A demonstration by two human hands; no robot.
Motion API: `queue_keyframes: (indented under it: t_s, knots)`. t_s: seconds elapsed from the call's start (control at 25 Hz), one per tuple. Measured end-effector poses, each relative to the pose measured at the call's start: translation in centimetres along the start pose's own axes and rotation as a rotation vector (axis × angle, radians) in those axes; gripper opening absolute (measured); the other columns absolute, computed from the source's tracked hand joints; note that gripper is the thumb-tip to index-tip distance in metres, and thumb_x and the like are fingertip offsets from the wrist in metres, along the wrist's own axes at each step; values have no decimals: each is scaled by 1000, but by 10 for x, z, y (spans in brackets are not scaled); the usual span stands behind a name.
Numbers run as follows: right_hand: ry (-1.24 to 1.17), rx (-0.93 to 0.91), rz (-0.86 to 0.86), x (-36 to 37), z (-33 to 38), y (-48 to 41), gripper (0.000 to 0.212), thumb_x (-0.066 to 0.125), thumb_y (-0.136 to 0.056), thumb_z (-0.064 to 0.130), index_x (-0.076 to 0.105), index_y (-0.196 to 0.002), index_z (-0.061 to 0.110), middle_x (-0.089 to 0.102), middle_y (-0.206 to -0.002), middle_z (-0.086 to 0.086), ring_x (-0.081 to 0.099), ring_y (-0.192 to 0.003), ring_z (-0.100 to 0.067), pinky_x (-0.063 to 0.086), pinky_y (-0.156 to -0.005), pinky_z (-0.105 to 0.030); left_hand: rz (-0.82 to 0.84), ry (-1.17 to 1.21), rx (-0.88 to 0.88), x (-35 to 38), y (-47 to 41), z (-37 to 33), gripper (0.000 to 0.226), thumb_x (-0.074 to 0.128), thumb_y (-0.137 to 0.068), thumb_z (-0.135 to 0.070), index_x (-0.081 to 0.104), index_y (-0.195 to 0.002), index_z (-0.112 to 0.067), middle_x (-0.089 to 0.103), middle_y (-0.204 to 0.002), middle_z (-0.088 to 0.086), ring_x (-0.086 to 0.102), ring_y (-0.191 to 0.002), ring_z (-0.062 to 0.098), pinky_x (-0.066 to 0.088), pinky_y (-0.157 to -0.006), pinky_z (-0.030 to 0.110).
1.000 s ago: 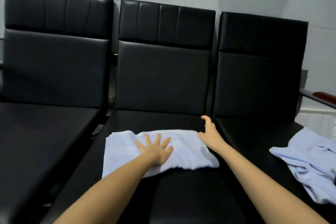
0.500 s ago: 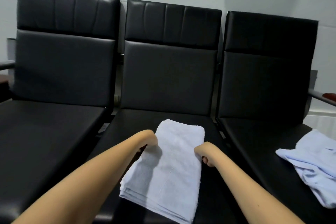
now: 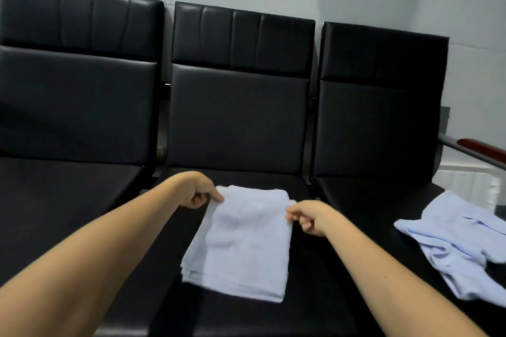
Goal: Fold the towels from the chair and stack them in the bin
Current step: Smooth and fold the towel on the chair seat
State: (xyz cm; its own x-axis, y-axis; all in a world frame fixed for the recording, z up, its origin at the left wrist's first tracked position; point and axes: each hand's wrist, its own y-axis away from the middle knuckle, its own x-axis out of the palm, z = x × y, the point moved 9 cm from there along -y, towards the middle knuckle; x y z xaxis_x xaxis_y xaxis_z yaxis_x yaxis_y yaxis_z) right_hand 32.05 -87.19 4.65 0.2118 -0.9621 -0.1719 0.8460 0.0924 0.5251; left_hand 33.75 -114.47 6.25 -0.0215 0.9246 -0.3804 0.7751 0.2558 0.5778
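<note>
Folded towel [image 3: 241, 241] lies on middle seat [image 3: 246, 317]. Left grip [image 3: 200, 192] pinches its far-left corner — right grip [image 3: 308, 217] pinches far-right edge.

no readable text, labels or signs

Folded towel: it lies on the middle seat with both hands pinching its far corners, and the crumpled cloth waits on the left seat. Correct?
Not quite. The head view shows the crumpled cloth on the right seat, not the left. The rest holds: the folded towel lies on the middle seat, with the left hand and right hand pinching its far corners.
</note>
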Motion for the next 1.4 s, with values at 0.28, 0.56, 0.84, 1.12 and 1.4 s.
queue_keyframes:
  t_s: [0.28,0.56,0.84,1.12,1.4]
  knots:
    - [-276,-677,-96,-26,153,37,21,46,-94,-5,57,-94,12,68,-74,-2,64,-66,-8,51,-56,-14,26,514,671,-38,50,-118,18,59,-88,0,64,-105,-7,64,-93,5,60,-79,11,52,-63,18]
    - [78,-280,110,-1,42,10,15,46,-94,10,55,-85,18,61,-74,-1,52,-59,-9,41,-52,-18,11,55,557,-9,30,-42,19,54,-84,10,66,-86,-4,58,-88,14,56,-65,13,48,-58,19]
    - [388,71,30,-13,-25,-13,10,47,-94,17,52,-100,11,53,-82,-7,52,-66,-15,46,-58,-26,-52,-585,101,3,19,15,33,52,-91,-12,54,-123,-4,56,-121,11,57,-107,26,53,-85,36]
    - [-82,-104,-64,23,-12,-34,35,59,-90,21,44,-117,5,52,-112,-12,56,-91,-25,49,-71,-33,-221,-180,132,34,3,20,54,55,-89,-32,43,-131,-1,50,-129,14,53,-115,30,45,-90,35]
    - [-53,8,-73,25,-30,-32,62,67,-81,42,49,-130,7,53,-128,-14,54,-115,-31,44,-100,-40,-132,-22,132,60,10,12,48,50,-93,-36,49,-130,-5,53,-115,10,50,-117,29,39,-93,32]
